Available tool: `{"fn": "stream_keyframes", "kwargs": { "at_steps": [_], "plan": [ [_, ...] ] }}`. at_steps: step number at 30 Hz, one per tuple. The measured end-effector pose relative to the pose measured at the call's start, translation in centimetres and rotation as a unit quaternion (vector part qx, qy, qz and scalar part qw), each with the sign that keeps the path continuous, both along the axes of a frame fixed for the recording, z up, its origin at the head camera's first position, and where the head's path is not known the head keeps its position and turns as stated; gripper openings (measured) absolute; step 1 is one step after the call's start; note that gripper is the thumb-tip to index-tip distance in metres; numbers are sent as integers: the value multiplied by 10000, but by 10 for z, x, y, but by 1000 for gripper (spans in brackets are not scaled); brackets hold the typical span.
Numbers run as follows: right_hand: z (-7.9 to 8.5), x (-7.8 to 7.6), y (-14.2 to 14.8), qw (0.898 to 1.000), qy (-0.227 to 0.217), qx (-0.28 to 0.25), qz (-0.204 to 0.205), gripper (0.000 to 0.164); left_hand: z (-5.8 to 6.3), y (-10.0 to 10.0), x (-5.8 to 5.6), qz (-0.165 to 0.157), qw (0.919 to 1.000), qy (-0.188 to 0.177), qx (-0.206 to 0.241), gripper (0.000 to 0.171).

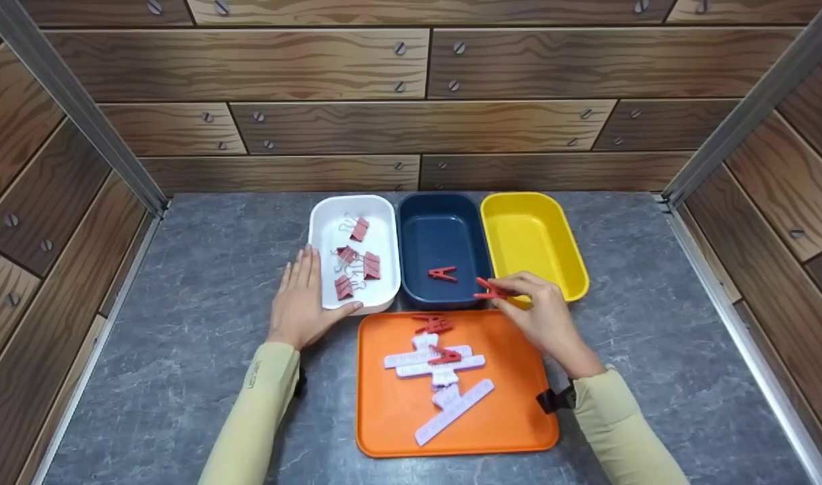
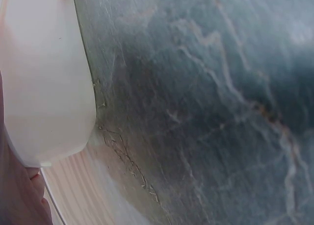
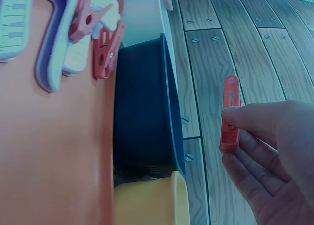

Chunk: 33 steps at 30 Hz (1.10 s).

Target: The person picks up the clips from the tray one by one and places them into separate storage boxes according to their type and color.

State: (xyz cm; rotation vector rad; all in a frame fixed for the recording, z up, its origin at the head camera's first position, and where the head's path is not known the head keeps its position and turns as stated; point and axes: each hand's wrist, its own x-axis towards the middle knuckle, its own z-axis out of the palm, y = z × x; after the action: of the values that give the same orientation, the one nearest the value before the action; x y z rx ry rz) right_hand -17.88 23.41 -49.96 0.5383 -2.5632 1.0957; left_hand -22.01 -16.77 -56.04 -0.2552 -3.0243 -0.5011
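Observation:
My right hand [image 1: 542,313] pinches a red clothespin [image 3: 230,114] between thumb and fingers, above the near right corner of the dark blue bin [image 1: 439,296]. Inside that bin lies another red clothespin [image 1: 442,273]. With fingers straight, my left hand [image 1: 301,300] rests against the left side and near edge of the white bin [image 1: 320,222], which holds several reddish binder clips [image 1: 371,266]. On the orange tray [image 1: 518,417] are more red clothespins [image 1: 446,355] and several pale purple bag clips [image 1: 454,412]. The left wrist view shows mainly the white bin's outer wall [image 2: 49,78].
A yellow bin [image 1: 528,242] stands to the right of the blue one, the three bins side by side behind the tray. All of it sits on a grey marbled tabletop [image 1: 209,269], enclosed by wood-patterned walls [image 1: 330,128] with metal corner strips.

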Motion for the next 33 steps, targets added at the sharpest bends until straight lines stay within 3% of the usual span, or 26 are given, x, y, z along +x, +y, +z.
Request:
{"fn": "stream_keyframes", "kwargs": {
  "at_steps": [15, 33],
  "plan": [
    [9, -20, -14, 9995, -129, -184, -211, 34, 1, 0, 1, 7, 10000, -29, -13, 133],
    [4, -76, -32, 9930, -1089, -2, -451, 34, 3, 0, 1, 12, 10000, -22, -79, 133]
  ]
}}
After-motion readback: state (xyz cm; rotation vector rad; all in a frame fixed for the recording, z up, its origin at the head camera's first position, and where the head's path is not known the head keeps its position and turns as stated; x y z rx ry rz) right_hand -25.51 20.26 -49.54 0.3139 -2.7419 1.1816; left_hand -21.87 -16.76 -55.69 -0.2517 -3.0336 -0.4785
